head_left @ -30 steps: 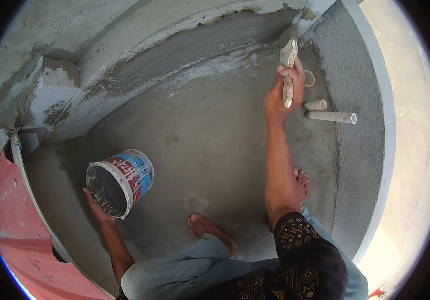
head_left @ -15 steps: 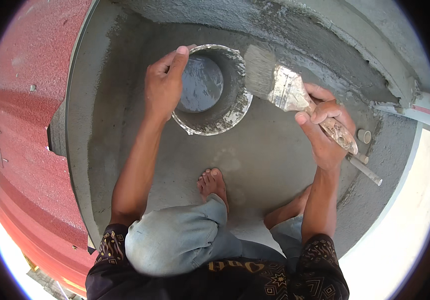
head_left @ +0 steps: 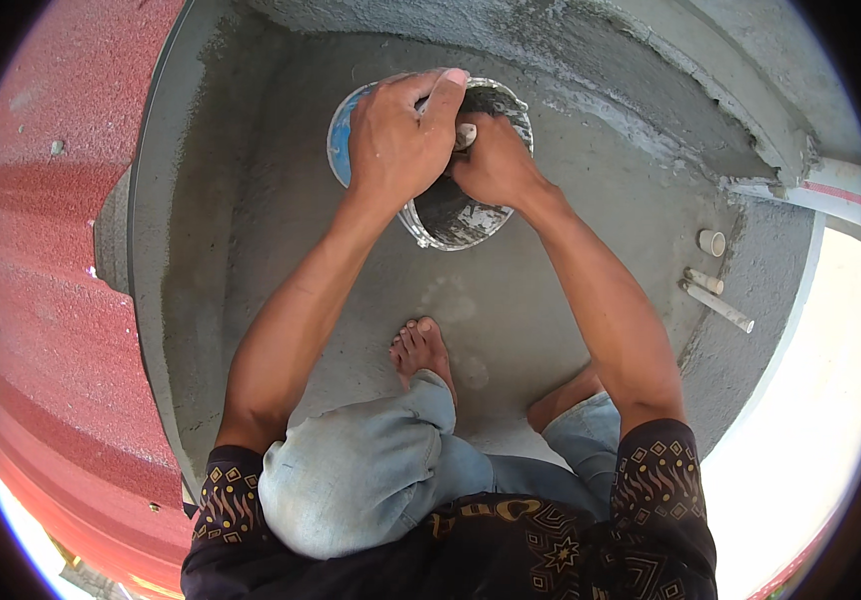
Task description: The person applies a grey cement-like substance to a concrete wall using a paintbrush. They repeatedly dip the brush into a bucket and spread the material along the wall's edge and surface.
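Right hand [head_left: 497, 162] in mouth of bucket [head_left: 471, 222], grip clenched round brush [head_left: 466, 138], bristles hidden; left hand [head_left: 403, 138] grasping bucket by rim, over floor [head_left: 571, 275]; step in hand seems dipping; next move likely calls for drawing brush out past rim; left hand partly blocks opening; pipe [head_left: 719, 306] juts at right, red sheet [head_left: 51, 250] at left

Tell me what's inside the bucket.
The bucket has a grey-smeared inner wall. At its mouth, the right hand grips the brush, only its end showing. That hand and the left hand cover the bristles and most of the bottom, hiding any contents there.
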### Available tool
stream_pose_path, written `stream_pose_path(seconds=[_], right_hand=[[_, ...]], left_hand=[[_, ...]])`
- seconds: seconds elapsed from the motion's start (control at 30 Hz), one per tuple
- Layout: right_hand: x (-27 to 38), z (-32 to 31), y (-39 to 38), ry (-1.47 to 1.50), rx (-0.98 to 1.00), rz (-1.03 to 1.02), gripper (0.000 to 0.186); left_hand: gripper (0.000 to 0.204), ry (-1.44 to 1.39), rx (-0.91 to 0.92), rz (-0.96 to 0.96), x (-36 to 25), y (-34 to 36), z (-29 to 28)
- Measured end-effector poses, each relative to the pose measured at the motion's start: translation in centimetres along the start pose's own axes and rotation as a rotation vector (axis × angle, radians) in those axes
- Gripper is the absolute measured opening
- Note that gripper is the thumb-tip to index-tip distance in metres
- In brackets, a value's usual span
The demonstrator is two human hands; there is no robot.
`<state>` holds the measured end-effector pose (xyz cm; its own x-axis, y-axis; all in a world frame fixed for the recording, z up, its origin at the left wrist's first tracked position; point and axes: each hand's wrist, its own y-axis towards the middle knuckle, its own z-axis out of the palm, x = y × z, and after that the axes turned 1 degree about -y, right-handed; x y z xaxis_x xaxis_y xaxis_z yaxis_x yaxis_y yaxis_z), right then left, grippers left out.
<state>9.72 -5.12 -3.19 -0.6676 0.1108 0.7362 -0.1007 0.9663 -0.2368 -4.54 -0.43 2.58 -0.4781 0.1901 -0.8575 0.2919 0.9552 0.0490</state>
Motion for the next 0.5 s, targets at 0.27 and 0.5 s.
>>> stream_pose_path(seconds=[0.27, 0.5], right_hand=[[-1.2, -1.0, -1.9, 1.171, 0.129, 0.338, 0.01], [-2.6, -3.5, -6.8, 1.63, -0.018, 0.14, 0.015]], left_hand=[[0.04, 0.066, 0.012, 0.116, -1.2, -0.4, 2.0], [0.053, -0.153, 0.028, -0.162, -0.4, 1.5, -0.9]])
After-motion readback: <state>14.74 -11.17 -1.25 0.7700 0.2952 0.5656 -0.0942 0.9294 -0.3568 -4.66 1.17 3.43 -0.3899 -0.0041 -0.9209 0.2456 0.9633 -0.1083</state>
